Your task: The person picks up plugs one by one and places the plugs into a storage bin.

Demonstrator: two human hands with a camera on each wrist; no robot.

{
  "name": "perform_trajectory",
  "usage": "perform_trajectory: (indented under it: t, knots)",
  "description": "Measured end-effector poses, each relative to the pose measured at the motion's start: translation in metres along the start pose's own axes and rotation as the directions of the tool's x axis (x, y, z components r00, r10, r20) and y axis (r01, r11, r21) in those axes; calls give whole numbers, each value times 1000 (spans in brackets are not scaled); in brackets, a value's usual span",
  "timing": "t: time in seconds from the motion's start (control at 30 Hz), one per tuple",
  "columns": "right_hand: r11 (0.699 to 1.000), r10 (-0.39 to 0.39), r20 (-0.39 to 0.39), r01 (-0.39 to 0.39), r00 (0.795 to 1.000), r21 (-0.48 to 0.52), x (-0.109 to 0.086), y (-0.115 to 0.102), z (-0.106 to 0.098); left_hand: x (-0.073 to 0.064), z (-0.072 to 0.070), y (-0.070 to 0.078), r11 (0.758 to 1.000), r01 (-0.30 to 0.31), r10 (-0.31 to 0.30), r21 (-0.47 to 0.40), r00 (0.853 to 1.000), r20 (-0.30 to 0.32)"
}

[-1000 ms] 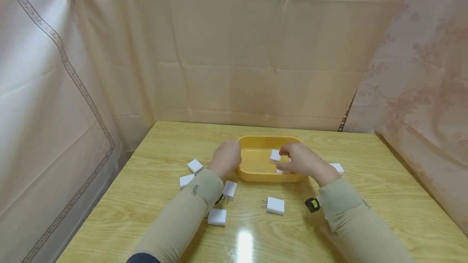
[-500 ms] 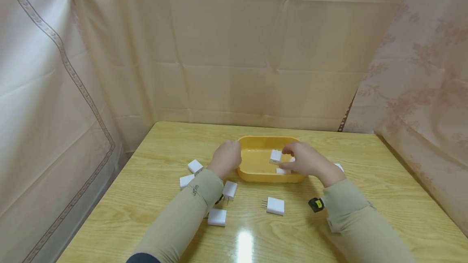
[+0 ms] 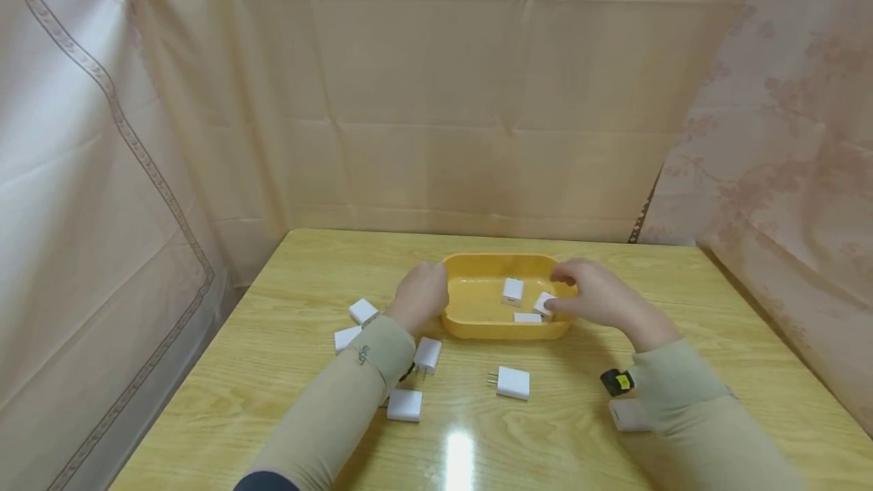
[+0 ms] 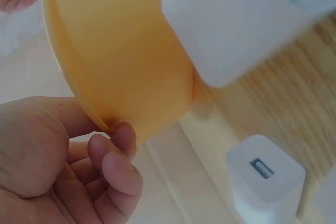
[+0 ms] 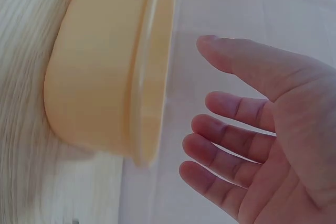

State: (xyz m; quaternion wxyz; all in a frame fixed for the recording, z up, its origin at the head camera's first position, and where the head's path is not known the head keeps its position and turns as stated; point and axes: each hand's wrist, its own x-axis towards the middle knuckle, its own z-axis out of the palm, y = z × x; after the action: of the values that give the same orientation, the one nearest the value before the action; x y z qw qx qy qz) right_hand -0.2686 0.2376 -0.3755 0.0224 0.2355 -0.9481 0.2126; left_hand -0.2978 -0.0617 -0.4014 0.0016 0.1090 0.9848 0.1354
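Note:
A yellow oval plastic basin stands toward the back of the table with several white USB charger plugs in it, among them one charger near its middle. My left hand pinches the basin's left rim between thumb and fingers, as the left wrist view shows. Over the basin's right end hovers my right hand, its fingers relaxed and holding nothing. In the right wrist view those fingers are apart from the basin wall. A second charger lies in the basin below the right thumb.
Several white chargers lie on the wooden table: one charger in front of the basin, another charger by the left forearm, and a charger partly under the right sleeve. Cloth curtains hang behind and at the sides.
My right hand has drawn back to the right over the basin's edge, uncovering the charger at the right end. The left hand keeps its grip on the rim.

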Motion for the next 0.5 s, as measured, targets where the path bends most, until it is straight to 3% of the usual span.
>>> perform_trajectory:
  t: [0.5]
  knots:
    - [999, 37, -49, -38, 998, -32, -38, 25, -24, 0, 1, 1, 1000, -4, 4, 8, 1000, -22]
